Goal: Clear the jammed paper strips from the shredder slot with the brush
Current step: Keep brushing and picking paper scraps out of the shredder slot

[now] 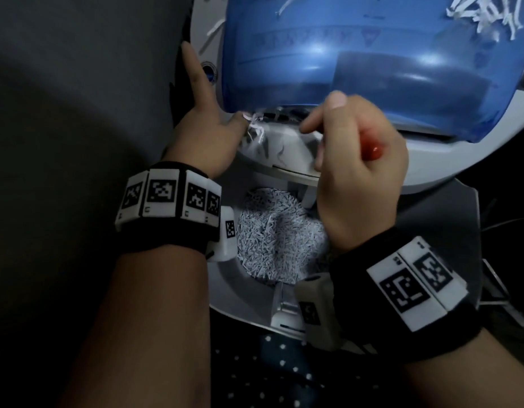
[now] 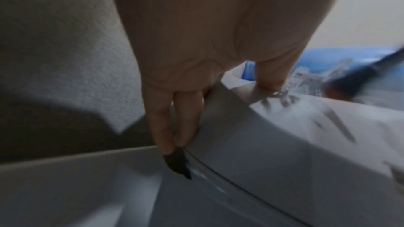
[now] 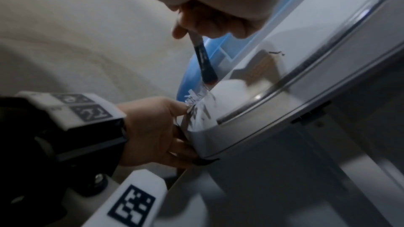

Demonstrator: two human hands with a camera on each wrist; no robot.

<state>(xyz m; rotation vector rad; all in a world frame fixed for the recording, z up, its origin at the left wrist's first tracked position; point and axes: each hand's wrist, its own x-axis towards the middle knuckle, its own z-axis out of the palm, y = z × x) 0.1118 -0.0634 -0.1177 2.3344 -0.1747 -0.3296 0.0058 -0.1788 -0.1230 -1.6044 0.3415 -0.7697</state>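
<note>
Head view from above, wrist views close along each hand, all sharing the shredder slot [image 1: 284,113].

Brush [image 3: 204,63] handle hidden in right hand [image 1: 363,160]; bristle tip blurred

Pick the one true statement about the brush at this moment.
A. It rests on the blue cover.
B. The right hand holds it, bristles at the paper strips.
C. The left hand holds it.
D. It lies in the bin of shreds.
B: the right hand grips the brush, bristles meeting the paper strips.
</note>
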